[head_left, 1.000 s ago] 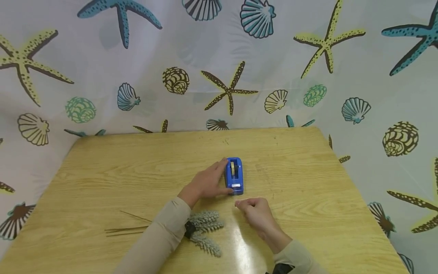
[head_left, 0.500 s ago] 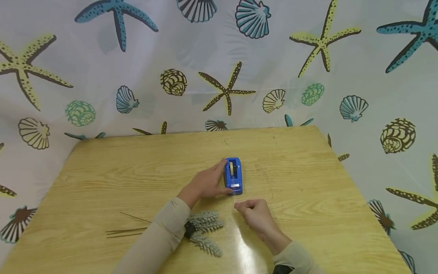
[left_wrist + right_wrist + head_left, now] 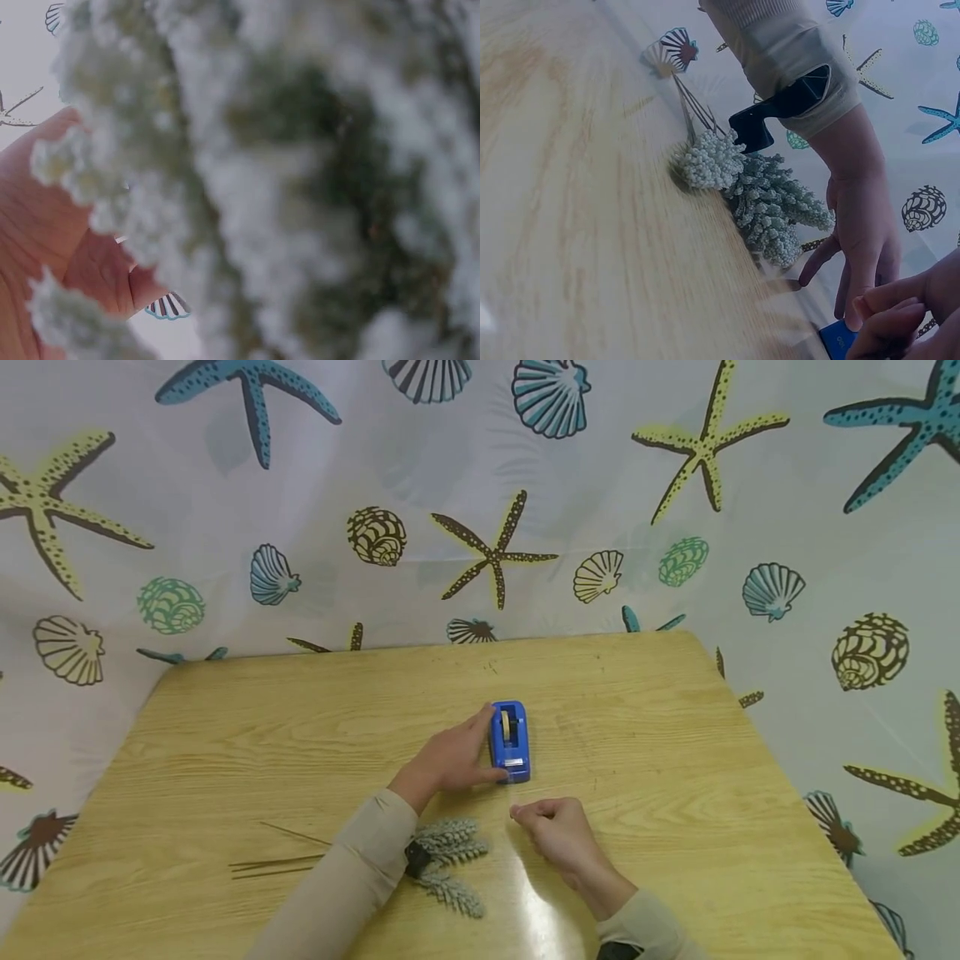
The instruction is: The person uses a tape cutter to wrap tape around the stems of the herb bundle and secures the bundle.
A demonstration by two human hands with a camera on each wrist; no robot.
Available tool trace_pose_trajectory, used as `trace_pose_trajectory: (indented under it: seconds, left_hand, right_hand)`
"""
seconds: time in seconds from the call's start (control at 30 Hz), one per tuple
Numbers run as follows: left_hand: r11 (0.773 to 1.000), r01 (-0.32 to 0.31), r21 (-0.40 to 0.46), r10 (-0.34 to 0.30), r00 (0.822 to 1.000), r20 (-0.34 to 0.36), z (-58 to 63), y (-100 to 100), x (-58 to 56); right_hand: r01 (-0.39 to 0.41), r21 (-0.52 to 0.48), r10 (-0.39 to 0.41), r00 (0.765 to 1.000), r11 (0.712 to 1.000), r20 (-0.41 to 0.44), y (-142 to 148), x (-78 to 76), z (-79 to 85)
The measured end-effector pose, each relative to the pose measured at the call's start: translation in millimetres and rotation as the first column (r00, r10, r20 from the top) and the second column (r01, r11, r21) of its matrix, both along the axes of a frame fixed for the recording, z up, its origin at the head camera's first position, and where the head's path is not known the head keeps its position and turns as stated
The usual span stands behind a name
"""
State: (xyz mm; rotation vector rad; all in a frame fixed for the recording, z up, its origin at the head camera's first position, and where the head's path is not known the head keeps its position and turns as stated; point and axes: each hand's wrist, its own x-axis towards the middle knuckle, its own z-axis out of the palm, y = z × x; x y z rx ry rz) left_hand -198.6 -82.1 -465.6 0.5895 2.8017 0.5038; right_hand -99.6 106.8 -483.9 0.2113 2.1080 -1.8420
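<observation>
A blue tape dispenser point(image 3: 510, 742) stands on the table in the head view. My left hand point(image 3: 448, 762) grips its left side, fingers at the back end and thumb at the front. Just in front of the dispenser, my right hand point(image 3: 564, 837) pinches the end of a short clear strip of tape point(image 3: 512, 795) that runs from the dispenser's front. Under my left forearm lie frosted grey-green artificial sprigs point(image 3: 450, 867) with thin brown stems point(image 3: 273, 865). Blurred sprigs point(image 3: 247, 180) fill most of the left wrist view, partly hiding my left palm point(image 3: 45, 232).
The wood-grain table point(image 3: 660, 760) reaches back to a white curtain point(image 3: 315, 510) printed with starfish and shells. A black wrist strap point(image 3: 787, 105) sits on my left sleeve, close to the sprigs.
My right hand has drawn slightly toward me, away from the dispenser, and the clear strip between them looks longer. The left hand keeps its hold on the dispenser.
</observation>
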Motion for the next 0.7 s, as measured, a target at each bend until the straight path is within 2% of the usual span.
trace_pose_trajectory:
  seconds: [0.4, 0.7]
  left_hand:
    - [1.0, -0.012, 0.022, 0.012, 1.0, 0.004, -4.1, 1, -2.1]
    - [1.0, -0.011, 0.014, 0.011, 1.0, 0.007, -5.6, 1, -2.5]
  right_hand:
    - [-0.004, -0.041, 0.005, 1.0, 0.999, 0.014, 5, 5.1, 10.9]
    - [-0.011, -0.055, 0.013, 0.999, 0.998, 0.03, 8, 9.0, 6.2]
